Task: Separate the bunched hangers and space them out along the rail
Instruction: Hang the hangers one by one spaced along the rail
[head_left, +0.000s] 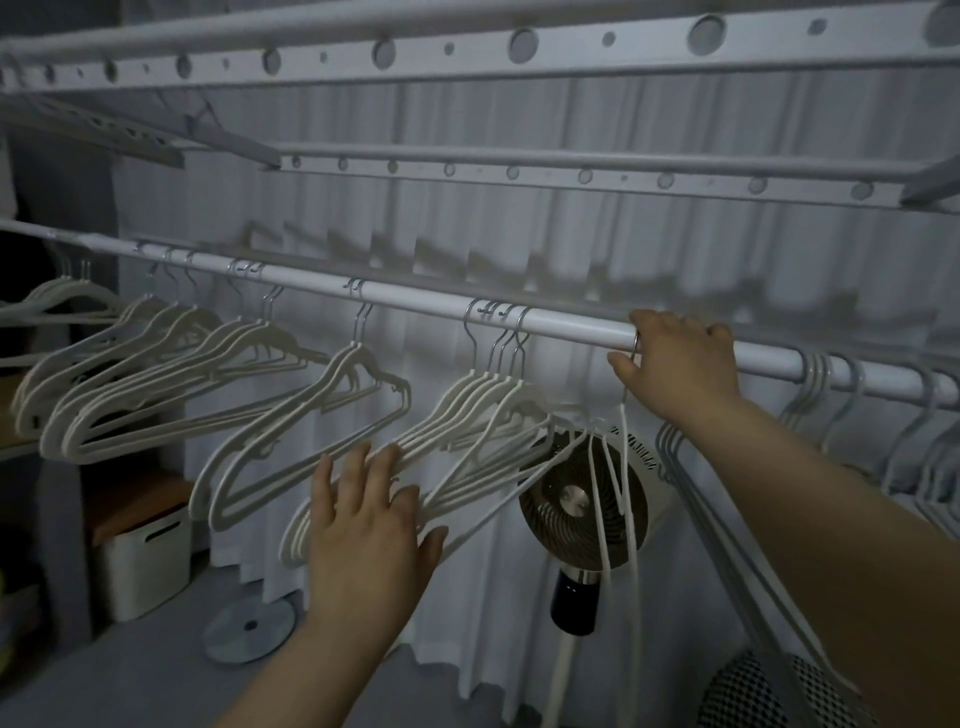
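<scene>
A white rail (561, 319) runs from upper left down to the right. Several white hangers hang from it in clusters: a bunch at the left (130, 364), a pair (358, 384), and a tight bunch in the middle (488, 410). My left hand (363, 525) lies with straight, spread fingers against the lower arms of the middle bunch. My right hand (680, 364) sits on the rail and pinches the metal hook of one hanger (631, 493), which hangs down edge-on. More hangers (815, 384) crowd the rail to the right of that hand.
A round fan (576, 493) on a stand is behind the hangers, in front of a white curtain (519, 234). Perforated white drying-rack bars (467, 47) cross overhead. A white storage box (150, 561) and a grey disc base (249, 629) lie at lower left.
</scene>
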